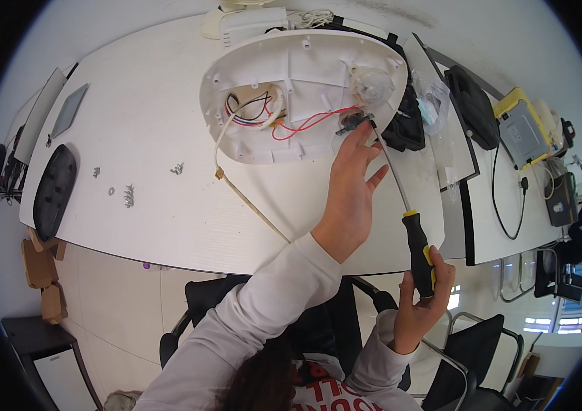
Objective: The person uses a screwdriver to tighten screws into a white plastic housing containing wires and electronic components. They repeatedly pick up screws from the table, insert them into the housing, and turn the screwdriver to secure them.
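My left hand [354, 181] reaches up over the table, fingers stretched forward and thumb apart. Its fingertips touch a small dark part [352, 123] inside a white plastic housing [318, 61] that lies hollow side up. In my right hand [420, 305] is a screwdriver [417, 246] with a black and yellow handle. Its long shaft slants up to the dark part, right beside my left fingertips; the exact tip contact is hard to make out. Red wires [305, 125] run from there to a bundle at the housing's left. A pale cable [246, 202] trails toward me.
Several loose screws [129, 196] lie on the white table [127, 103], left of the housing. A black oval piece [55, 192] rests at the left edge. An open black case [411, 120] stands right of the housing, with clear plastic bags [435, 103] beside it.
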The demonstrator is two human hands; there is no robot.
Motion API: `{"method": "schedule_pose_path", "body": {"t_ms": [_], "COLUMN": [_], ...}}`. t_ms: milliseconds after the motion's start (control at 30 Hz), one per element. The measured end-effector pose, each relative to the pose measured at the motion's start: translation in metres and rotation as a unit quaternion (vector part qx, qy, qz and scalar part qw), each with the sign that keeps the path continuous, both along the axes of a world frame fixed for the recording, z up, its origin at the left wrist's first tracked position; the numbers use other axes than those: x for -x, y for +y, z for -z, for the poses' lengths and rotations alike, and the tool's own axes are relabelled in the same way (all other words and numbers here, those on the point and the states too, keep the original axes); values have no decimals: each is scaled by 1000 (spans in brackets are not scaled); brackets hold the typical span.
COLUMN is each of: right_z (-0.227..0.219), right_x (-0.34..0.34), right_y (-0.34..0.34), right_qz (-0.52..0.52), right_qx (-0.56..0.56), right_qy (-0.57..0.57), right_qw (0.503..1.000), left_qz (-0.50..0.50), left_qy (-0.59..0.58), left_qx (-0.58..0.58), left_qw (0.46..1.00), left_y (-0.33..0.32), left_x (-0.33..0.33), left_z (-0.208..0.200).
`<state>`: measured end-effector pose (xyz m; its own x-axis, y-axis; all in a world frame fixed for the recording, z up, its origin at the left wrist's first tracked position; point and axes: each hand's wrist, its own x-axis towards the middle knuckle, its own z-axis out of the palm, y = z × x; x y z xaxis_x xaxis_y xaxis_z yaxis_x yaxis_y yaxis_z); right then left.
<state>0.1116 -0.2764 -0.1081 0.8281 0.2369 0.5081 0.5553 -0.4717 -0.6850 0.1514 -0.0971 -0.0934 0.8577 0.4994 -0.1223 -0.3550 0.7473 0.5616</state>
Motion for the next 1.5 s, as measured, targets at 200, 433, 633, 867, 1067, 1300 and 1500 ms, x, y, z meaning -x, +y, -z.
{"method": "schedule_pose_path", "body": {"t_ms": [200, 433, 633, 867, 1067, 1300, 1500], "right_z": [-1, -3, -1, 3, 21, 23, 13], "right_x": [1, 8, 13, 20, 12, 12, 15], "right_y": [-1, -10, -24, -42, -92, -67, -35], "right_qz": [-2, 3, -1, 2, -21, -121, -83], "right_qx": [3, -21, -40, -108, -171, -226, -195], "right_qy": [-5, 28, 39, 68, 147, 185, 205], "right_qw": [1000, 999, 998, 992, 974, 949, 956], "left_qz": [0, 16, 60, 87, 69, -338, -328], "left_qy": [3, 10, 18, -30, -55, 212, 391], "left_qx": [-10, 23, 110, 94, 51, -540, -623], "left_qw": [1000, 1000, 992, 991, 995, 741, 593], "left_y": [0, 2, 4, 2, 29, 88, 125], "left_x": [1, -1, -4, 6, 86, 177, 199], "left_z": [0, 3, 8, 11, -20, 10, 33]}}
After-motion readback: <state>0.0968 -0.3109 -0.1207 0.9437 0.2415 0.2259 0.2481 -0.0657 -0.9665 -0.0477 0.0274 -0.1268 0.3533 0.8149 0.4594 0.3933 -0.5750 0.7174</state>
